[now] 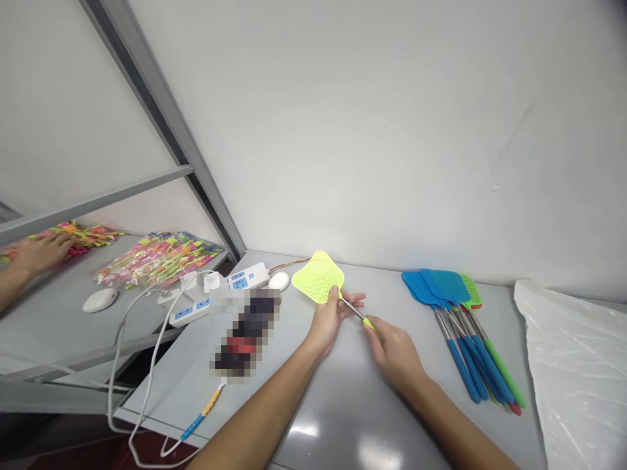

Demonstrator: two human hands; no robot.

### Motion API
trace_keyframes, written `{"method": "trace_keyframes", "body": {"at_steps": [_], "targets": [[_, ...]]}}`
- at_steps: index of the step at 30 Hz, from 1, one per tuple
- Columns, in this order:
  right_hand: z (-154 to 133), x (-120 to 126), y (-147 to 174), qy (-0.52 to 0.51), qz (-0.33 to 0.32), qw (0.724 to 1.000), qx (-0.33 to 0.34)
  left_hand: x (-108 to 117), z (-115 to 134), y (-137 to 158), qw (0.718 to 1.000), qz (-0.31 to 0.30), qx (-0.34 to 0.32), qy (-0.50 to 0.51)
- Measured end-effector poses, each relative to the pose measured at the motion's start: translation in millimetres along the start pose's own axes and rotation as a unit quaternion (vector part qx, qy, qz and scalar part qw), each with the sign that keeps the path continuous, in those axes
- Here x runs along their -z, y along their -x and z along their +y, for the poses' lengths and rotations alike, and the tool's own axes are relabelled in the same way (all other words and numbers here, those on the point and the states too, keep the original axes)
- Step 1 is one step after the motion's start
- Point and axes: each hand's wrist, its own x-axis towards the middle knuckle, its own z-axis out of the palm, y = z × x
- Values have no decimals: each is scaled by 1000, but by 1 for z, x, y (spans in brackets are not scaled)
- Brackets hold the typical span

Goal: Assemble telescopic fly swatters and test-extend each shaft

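Note:
A yellow fly swatter (317, 279) with a perforated head and a metal shaft is held between my two hands, its head tilted up to the left. My left hand (327, 323) supports it at the neck, the thumb pressed on the lower edge of the head and the fingers stretched behind the shaft. Lower right, my right hand (396, 352) wraps round the yellow handle, most of which it hides. To the right lies a pile of fly swatters (448, 290), mostly blue, with green and red ones showing beneath.
A white plastic sheet or bag (573, 365) lies far right. On the left are power strips (247, 279), white cables (151, 372), a white round device (279, 281) and a pixelated object (247, 333). Beyond the metal post (186, 143), another person's hand (46, 251) rests on colourful packets (157, 258).

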Motion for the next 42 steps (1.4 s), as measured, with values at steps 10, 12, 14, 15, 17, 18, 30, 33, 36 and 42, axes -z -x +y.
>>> {"method": "trace_keyframes", "body": {"at_steps": [10,12,14,15,17,18,30,33,36,42], "targets": [[8,-2,-9,-61,-27,998,-8,6,-5,-5,1000,-21,4,-14],[10,-1,-11,-75,-34,996,-18,5,-5,-4,999,-27,6,-22],[11,-1,-11,-89,-36,995,-31,4,-5,-4,999,-36,10,-30],[11,-1,-11,-92,-37,994,-36,4,-5,-4,999,-40,13,-31],[11,-1,-11,-92,-41,994,-42,4,-4,-5,998,-47,18,-28],[11,-1,-11,-89,-45,994,-45,5,-3,-6,998,-50,21,-25],[8,0,-12,-38,-67,995,-67,22,-7,-21,999,-3,33,24],[7,1,-12,-35,-63,995,-66,22,-7,-20,999,-12,37,18],[6,1,-12,-35,-59,996,-63,22,-7,-19,999,-27,38,6],[8,1,-12,-39,-53,996,-55,23,-6,-19,998,-50,36,-14]]}}
